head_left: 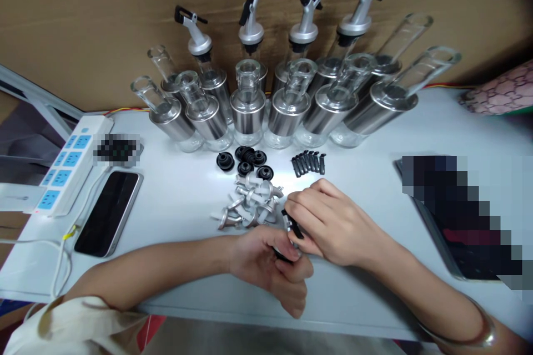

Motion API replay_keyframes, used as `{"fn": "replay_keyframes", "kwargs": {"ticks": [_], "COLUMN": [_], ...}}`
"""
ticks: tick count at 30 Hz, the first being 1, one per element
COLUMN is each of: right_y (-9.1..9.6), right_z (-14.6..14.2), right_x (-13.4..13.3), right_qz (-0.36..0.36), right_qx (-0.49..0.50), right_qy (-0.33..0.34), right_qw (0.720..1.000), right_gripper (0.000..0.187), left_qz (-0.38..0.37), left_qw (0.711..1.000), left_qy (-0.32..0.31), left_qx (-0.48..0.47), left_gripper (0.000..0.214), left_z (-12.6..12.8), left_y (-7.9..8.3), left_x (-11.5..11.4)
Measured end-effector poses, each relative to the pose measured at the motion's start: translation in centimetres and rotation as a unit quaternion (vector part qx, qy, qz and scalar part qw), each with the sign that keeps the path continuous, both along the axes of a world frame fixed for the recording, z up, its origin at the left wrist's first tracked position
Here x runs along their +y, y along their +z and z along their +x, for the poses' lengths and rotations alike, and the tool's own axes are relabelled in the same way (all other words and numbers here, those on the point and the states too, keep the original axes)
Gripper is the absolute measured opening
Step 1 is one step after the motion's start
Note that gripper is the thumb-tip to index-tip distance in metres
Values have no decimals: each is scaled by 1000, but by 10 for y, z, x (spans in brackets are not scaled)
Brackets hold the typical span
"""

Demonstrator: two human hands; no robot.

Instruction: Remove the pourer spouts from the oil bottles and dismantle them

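My left hand [277, 266] is closed around the lower part of a bottle pourer [288, 223], palm turned up. A black base shows under my left thumb. With bent fingers, my right hand [333, 222] grips the pourer's upper end, where a black lever shows. Just beyond my hands lies a heap of silver pourer spouts [250, 202] with whitish stems. Behind the heap are several black ribbed stoppers [225, 161]. Several small black levers [308, 163] lie in a row right of the stoppers. The pourer's middle is partly hidden by my fingers.
Glass bottles with metal sleeves [247, 113] stand in rows at the back; several in the rear carry pourers [303, 30]. On the left are a power strip [69, 161], a phone [109, 213] and a white cable [62, 255]. A tablet [433, 233] lies on the right.
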State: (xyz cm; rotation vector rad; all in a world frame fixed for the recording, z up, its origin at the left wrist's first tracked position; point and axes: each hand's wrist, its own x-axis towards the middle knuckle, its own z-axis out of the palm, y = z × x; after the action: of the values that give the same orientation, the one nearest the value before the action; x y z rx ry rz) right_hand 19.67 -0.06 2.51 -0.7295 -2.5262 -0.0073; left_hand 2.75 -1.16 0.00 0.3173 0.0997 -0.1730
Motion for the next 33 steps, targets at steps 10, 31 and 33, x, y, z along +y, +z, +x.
{"fn": "replay_keyframes", "kwargs": {"ticks": [10, 31, 33], "right_y": [-2, 12, 14], "right_z": [0, 15, 18], "right_x": [0, -1, 3], "right_qz": [31, -106, -57], "right_qx": [-20, 252, 228], "right_qy": [10, -31, -73], "right_qw": [999, 961, 969], "right_gripper": [41, 34, 27], "left_qz": [-18, 178, 152], "left_qw": [999, 980, 985], "left_qy": [-27, -75, -63], "left_qx": [-4, 38, 43], "left_gripper": [54, 63, 66], "left_z": [2, 2, 2], "left_y": [-3, 16, 15], "left_x": [-2, -1, -3]}}
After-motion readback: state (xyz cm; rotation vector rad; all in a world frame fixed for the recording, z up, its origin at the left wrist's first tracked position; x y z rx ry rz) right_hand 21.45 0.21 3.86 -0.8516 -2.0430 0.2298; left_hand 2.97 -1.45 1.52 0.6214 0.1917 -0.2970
